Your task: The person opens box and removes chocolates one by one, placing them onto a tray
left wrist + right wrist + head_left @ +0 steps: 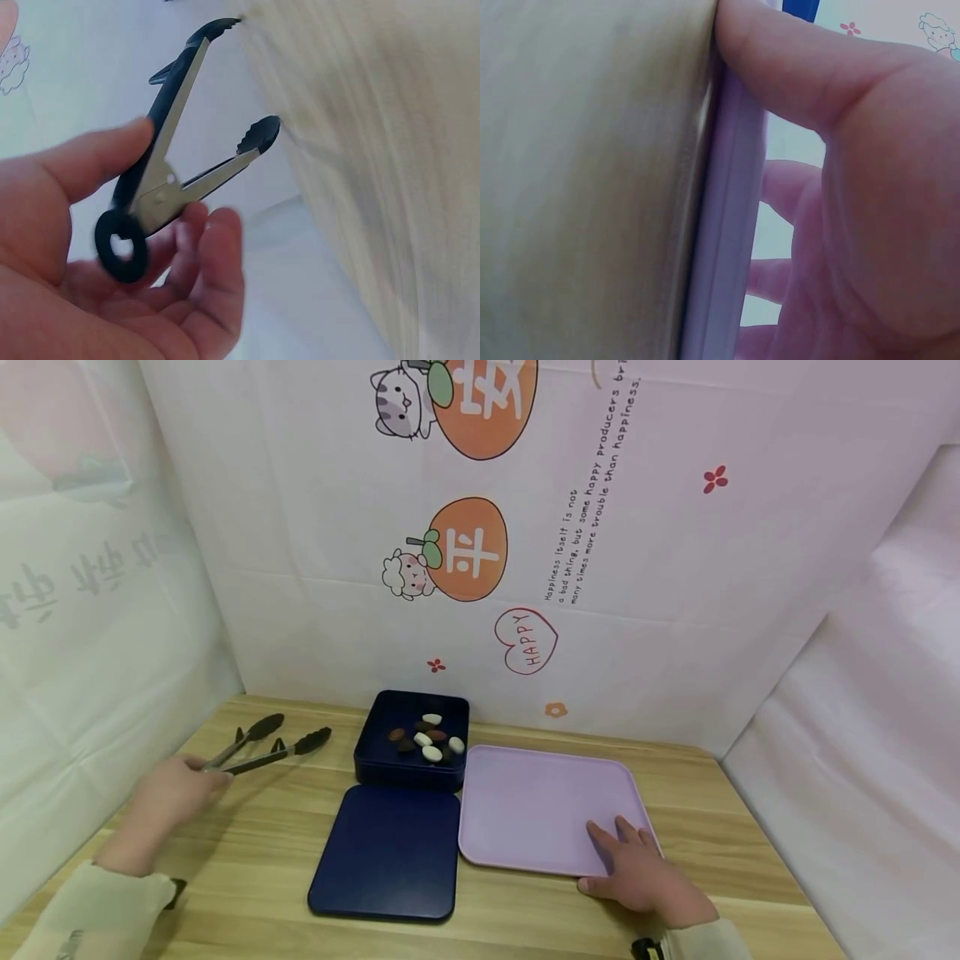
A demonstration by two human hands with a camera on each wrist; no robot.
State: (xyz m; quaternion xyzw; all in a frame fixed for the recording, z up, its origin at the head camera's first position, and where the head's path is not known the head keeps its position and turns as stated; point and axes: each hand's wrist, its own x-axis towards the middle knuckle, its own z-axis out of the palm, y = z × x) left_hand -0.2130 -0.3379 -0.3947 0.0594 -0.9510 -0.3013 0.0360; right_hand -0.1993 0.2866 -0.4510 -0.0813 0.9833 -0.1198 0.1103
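Observation:
My left hand (168, 789) holds a pair of small kitchen tongs (262, 760) over the table's left side. In the left wrist view, thumb and fingers lie on either side of the tongs (171, 112) near the hinge, and their black scalloped tips are spread apart. My right hand (637, 872) rests at the near right corner of a lilac tray (536, 810), fingers spread over its surface and thumb at the front edge. A dark blue box (408, 775) at the back holds several white, brown and dark oval pieces (432, 753).
A dark blue lid (386, 852) lies flat in front of the box, close beside the tray's left edge. The wood-grain table (262, 868) ends at a printed white cloth backdrop (637, 677). White cloth (862, 735) also hangs along both sides.

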